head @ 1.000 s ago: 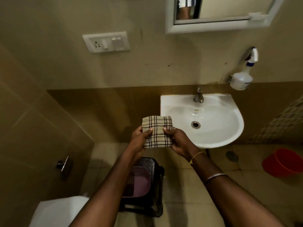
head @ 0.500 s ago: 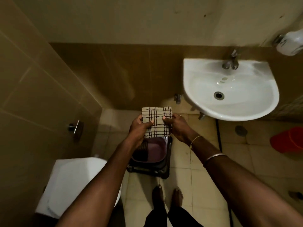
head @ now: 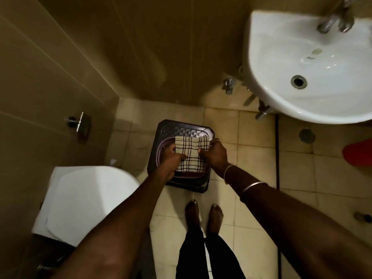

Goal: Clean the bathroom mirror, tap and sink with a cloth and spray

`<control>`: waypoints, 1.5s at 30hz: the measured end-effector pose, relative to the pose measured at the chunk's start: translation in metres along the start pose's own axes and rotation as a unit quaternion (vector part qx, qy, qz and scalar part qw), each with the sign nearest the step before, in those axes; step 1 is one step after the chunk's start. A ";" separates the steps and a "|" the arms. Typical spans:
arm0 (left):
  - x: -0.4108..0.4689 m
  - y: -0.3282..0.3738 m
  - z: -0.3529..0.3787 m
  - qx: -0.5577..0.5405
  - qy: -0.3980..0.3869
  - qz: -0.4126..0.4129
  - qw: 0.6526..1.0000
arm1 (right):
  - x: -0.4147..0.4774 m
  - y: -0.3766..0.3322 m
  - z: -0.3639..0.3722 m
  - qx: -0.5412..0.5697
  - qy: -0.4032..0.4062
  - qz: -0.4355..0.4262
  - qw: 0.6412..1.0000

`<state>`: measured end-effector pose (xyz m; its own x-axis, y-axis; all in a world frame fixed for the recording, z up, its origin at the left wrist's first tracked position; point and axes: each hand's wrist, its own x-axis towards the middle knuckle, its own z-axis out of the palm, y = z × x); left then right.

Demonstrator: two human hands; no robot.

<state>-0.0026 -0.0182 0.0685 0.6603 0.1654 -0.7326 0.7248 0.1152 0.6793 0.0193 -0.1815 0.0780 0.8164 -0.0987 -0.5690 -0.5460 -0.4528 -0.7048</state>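
The person looks straight down and holds a folded cloth [head: 190, 156] with both hands. The cloth is cream with dark checked lines. The left hand [head: 171, 159] grips its left edge and the right hand [head: 215, 156] grips its right edge. On each hand the fingers [head: 202, 152] are curled, with the thumb on top of the fabric and the other fingers under it, so the cloth is pinched from two sides and stays flat between them.

The cloth is over a dark plastic stool [head: 182, 127] that stands on the tiled floor [head: 255, 141]. I cannot tell if the cloth touches the stool or is only above it.

The white sink [head: 281, 105] is at the upper right, well apart from the cloth, with its drain [head: 299, 81] in the middle of the bowl. The metal tap [head: 333, 22] is at the top edge and looks blurred. A white toilet lid [head: 86, 202] is at the lower left, near the stool. Two bare feet [head: 203, 216] stand just below the stool. The right wrist carries two thin bangles [head: 252, 186]. A red object [head: 359, 156] is cut by the right edge.
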 end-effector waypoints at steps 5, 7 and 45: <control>0.028 -0.035 0.004 0.036 0.022 -0.016 0.999 | 0.017 0.025 0.025 -0.136 -0.010 -0.037 0.990; 0.040 -0.046 0.008 0.052 0.029 -0.013 0.998 | 0.026 0.036 0.035 -0.190 -0.019 -0.049 0.980; -0.007 -0.022 0.011 0.373 -0.016 0.094 0.923 | -0.005 0.004 0.018 -0.488 -0.169 -0.214 0.829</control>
<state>-0.0205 -0.0330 0.0583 0.7853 0.0840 -0.6134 0.5230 -0.6203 0.5846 0.0096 -0.1665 0.0701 0.7065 0.4352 -0.5581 0.3271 -0.9001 -0.2878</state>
